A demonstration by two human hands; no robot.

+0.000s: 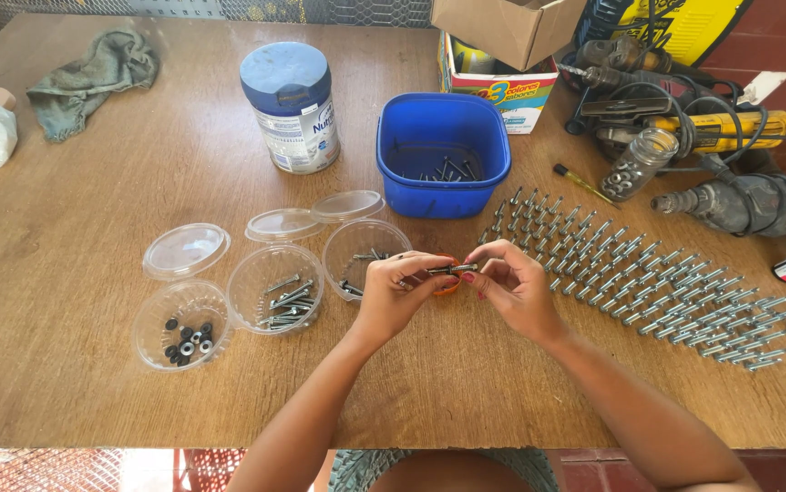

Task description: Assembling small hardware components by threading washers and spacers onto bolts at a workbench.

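Observation:
My left hand (399, 290) and my right hand (513, 284) meet over the wooden table (92, 273), both pinching one metal bolt (452, 269) held level between them. An orange object (448, 286) shows just under the fingers. Right of my hands lie rows of many bolts (657, 282) laid side by side. To the left stand three clear plastic cups: one with washers (182, 324), one with screws (276, 290), one nearly empty (365, 251).
A blue tub (443, 155) with several bolts stands behind my hands, beside a blue-lidded tin (293, 107). Power tools (684, 109), a glass jar (639, 162) and cardboard boxes (502, 55) fill the back right. A grey rag (92, 77) lies back left.

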